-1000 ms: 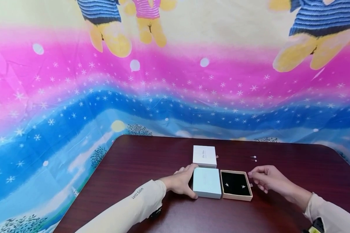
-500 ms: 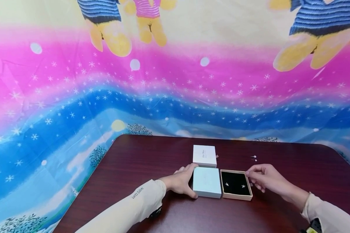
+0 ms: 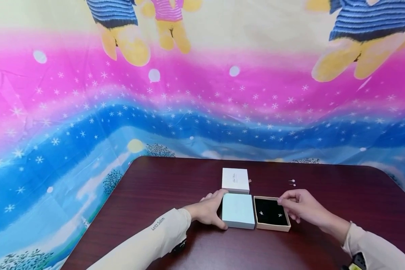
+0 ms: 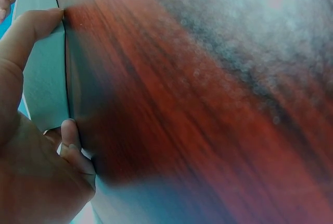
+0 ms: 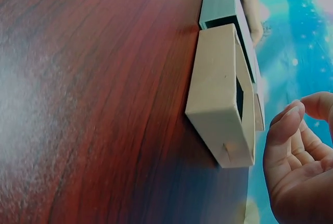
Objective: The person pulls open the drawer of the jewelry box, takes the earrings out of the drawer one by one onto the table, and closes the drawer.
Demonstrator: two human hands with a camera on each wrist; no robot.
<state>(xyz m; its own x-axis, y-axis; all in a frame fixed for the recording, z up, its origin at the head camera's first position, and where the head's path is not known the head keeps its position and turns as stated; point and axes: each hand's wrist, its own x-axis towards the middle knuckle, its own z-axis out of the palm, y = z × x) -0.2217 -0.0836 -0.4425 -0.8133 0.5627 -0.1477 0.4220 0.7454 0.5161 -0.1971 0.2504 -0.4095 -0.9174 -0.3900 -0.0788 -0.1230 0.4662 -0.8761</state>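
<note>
My left hand (image 3: pixel 210 210) grips the left side of a pale blue jewelry box sleeve (image 3: pixel 237 210), thumb at its near corner and fingers at the far one. The sleeve's dark open end (image 5: pixel 223 21) faces a cardboard drawer tray (image 3: pixel 273 227) just right of it. Two small star earrings (image 3: pixel 261 213) sit on the tray's black padding (image 3: pixel 270 206). My right hand (image 3: pixel 300 207) hovers at the tray's far right corner, fingers curled. In the right wrist view its thumb tip (image 5: pixel 294 113) and forefinger tip meet, with nothing visible between them.
Behind the blue sleeve lies a white lettered box (image 3: pixel 235 179) with a small tab on its right side. Two pearl-headed earrings (image 3: pixel 292 181) lie on the dark red wooden table (image 3: pixel 175 176), beyond the right hand. A printed cloth (image 3: pixel 195 93) hangs along the table's back edge.
My right hand has moved left, from beside the tray's right edge to over its far right corner. The left hand keeps its grip on the sleeve. The view has shifted slightly.
</note>
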